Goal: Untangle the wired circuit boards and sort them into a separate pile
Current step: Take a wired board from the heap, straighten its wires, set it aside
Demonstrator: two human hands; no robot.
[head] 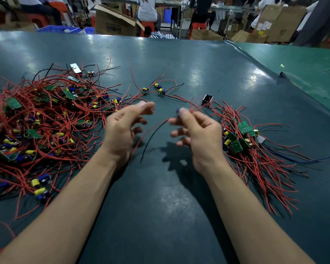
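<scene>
1. A dark green, glossy table mat [179,63] is being lit from above, with pale reflections and shallow wrinkles showing across its smooth surface
2. A large tangled heap [42,126] of wired circuit boards is lying on the left side of the mat; thin red and black leads are looping over one another, and small green rectangular boards with yellow and blue cylindrical parts are being half buried among them
3. A smaller sorted pile [255,155] is lying on the right, its green boards clustered together and its red leads fanning outward and toward the near edge
4. The left hand [122,130] is being held above the mat between the two piles, fingers loosely spread and curled, with nothing seen in its grip
5. The right hand [194,130] is being held beside it, thumb and forefinger pinching a small board [178,110] with a blue part; the board is blurred, and its red and black leads [152,134] are hanging down between the hands
6. Two stray boards [156,88] with thin leads are lying on the mat beyond the hands, apart from both piles
</scene>
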